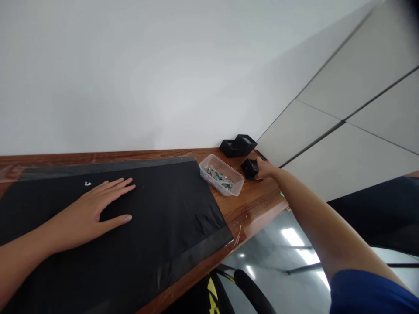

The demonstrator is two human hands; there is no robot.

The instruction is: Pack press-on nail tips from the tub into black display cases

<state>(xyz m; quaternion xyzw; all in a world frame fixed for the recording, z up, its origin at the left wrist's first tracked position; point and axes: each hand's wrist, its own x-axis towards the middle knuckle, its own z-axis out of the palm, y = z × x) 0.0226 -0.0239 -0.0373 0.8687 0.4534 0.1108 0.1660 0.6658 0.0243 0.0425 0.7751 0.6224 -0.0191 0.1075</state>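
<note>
My left hand point(98, 205) lies flat on a black sheet point(170, 209), its fingers spread and nothing in them. Just beyond its fingertips is a small white bit point(87, 183) whose kind I cannot make out. Far to the right, my right hand point(263, 169) has its fingers wrapped round a small black box point(249, 168) at the back right of the wooden table. To the left of that box stands a clear plastic tub point(236, 185) with many small coloured pieces point(218, 176) inside.
Black open boxes point(234, 148) sit against the white wall point(147, 78) at the back right corner. Grey panels point(321, 131) border the wooden table point(258, 196) on the right. A chair's black armrest point(252, 292) is below the front edge, above a shiny floor.
</note>
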